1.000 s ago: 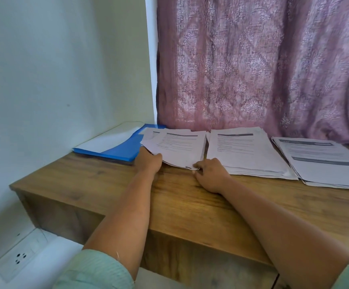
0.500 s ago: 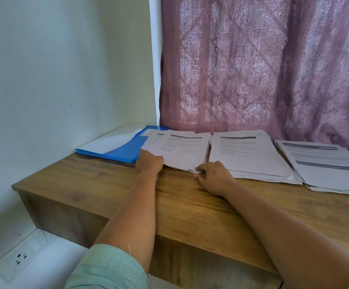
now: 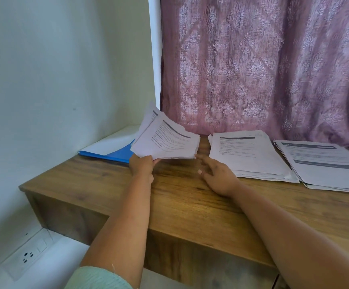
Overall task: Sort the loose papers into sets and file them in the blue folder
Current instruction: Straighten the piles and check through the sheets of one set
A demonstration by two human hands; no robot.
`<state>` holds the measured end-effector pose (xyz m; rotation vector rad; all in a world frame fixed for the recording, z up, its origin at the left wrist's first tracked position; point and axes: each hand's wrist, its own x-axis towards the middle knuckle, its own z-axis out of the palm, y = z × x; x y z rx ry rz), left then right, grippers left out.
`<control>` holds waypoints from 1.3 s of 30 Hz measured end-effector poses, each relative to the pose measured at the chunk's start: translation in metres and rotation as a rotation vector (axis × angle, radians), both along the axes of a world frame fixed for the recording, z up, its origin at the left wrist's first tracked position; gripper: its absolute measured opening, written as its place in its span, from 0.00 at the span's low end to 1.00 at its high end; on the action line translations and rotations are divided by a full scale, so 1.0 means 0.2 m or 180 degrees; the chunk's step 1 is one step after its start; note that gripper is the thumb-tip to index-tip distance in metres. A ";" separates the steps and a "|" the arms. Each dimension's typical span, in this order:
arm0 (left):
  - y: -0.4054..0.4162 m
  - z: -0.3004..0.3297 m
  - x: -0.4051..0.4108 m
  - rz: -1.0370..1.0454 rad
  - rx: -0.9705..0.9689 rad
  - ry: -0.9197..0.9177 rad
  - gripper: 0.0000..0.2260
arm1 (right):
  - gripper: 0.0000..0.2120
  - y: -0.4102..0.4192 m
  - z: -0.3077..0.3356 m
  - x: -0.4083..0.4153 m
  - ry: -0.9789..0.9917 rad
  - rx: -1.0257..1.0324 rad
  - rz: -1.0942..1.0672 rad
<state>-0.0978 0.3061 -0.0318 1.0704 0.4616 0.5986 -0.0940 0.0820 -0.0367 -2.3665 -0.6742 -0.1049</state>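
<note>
My left hand [image 3: 142, 163], at centre frame, pinches the near left corner of a paper set [image 3: 165, 140]; the fingers [image 3: 156, 161] curl under the sheets and the thumb cannot be made out. The set is raised off the tabletop [image 3: 179, 205] and tilted, far edge up toward the upper left; the sheets fan slightly, with one page standing higher behind the others.

My right hand [image 3: 217, 176] is just right of centre, palm down over the bare wood. Its fingers [image 3: 202, 158] are straight and spread, and the forefinger tip sits at the near right corner of the raised set. I cannot tell whether it touches the paper.

The blue folder [image 3: 115, 154] lies flat at centre left, against the white wall [image 3: 54, 80]. A white sheet [image 3: 111, 140] covers much of its top. The raised set overlaps the folder's right end in the frame.

Two further stacks lie flat on the tabletop. The middle stack [image 3: 248, 157] is right of centre, just beside my right hand. The right stack [image 3: 323, 163] reaches the right edge of the frame, and its left edge overlaps the middle stack.

A patterned mauve curtain [image 3: 263, 69] hangs behind the stacks. A wall socket [image 3: 26, 257] is at lower left, below the tabletop.
</note>
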 end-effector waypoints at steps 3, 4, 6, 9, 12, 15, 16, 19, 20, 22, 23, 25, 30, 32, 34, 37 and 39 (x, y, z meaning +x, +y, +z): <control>-0.05 0.02 -0.13 0.0049 -0.0061 -0.0229 0.19 | 0.24 -0.02 0.02 -0.02 0.0309 0.1215 -0.0422; -0.08 0.03 -0.18 0.0040 -0.0081 -0.0323 0.17 | 0.29 -0.03 0.03 -0.03 0.0536 0.1631 -0.0491; -0.16 0.02 -0.28 -0.0040 -0.0048 -0.0457 0.15 | 0.31 -0.06 0.06 -0.05 0.1258 0.2428 -0.0499; -0.31 0.01 -0.44 -0.0196 0.0017 -0.0607 0.15 | 0.31 -0.15 0.13 -0.12 0.2406 0.3545 -0.0249; -0.47 -0.02 -0.58 -0.0297 0.0120 -0.0692 0.16 | 0.22 -0.27 0.20 -0.18 0.2193 0.3505 -0.0125; -0.64 -0.05 -0.67 -0.0671 0.0073 -0.0736 0.12 | 0.15 -0.44 0.19 -0.26 0.1682 0.3277 -0.0563; -0.69 -0.05 -0.69 -0.0810 -0.0029 -0.0685 0.11 | 0.16 -0.50 0.17 -0.29 0.1487 0.3151 -0.0741; -0.82 -0.06 -0.73 -0.1124 -0.0366 -0.0461 0.10 | 0.17 -0.73 0.12 -0.44 0.1219 0.2895 -0.1084; -0.83 -0.06 -0.74 -0.1107 -0.0293 -0.0382 0.10 | 0.16 -0.79 0.11 -0.49 0.1227 0.2891 -0.1122; -0.88 -0.05 -0.75 -0.1087 0.0142 -0.0209 0.12 | 0.15 -0.94 0.11 -0.60 0.1236 0.2885 -0.1219; -0.90 -0.04 -0.77 -0.1125 0.0412 -0.0173 0.13 | 0.15 -1.01 0.11 -0.65 0.1250 0.2895 -0.1239; -0.95 -0.02 -0.82 -0.1453 0.0921 -0.0095 0.19 | 0.15 -1.16 0.09 -0.74 0.1303 0.2938 -0.1234; -1.06 -0.02 -0.94 -0.2081 0.1827 0.0236 0.26 | 0.14 -1.40 0.05 -0.81 0.1216 0.2110 -0.1425; -1.09 -0.05 -0.94 -0.1935 0.2264 0.0422 0.26 | 0.12 -1.43 0.03 -0.81 0.0912 0.1450 -0.1628; -1.13 -0.08 -0.94 -0.1934 0.2982 0.0680 0.29 | 0.09 -1.44 0.00 -0.81 0.0637 0.0956 -0.1965; -1.14 -0.10 -0.94 -0.1772 0.3968 0.1037 0.31 | 0.08 -1.44 -0.04 -0.81 0.0327 0.0695 -0.2253; -1.12 -0.07 -0.94 -0.1634 0.4399 0.1166 0.28 | 0.09 -1.45 -0.03 -0.83 0.0159 0.0636 -0.2386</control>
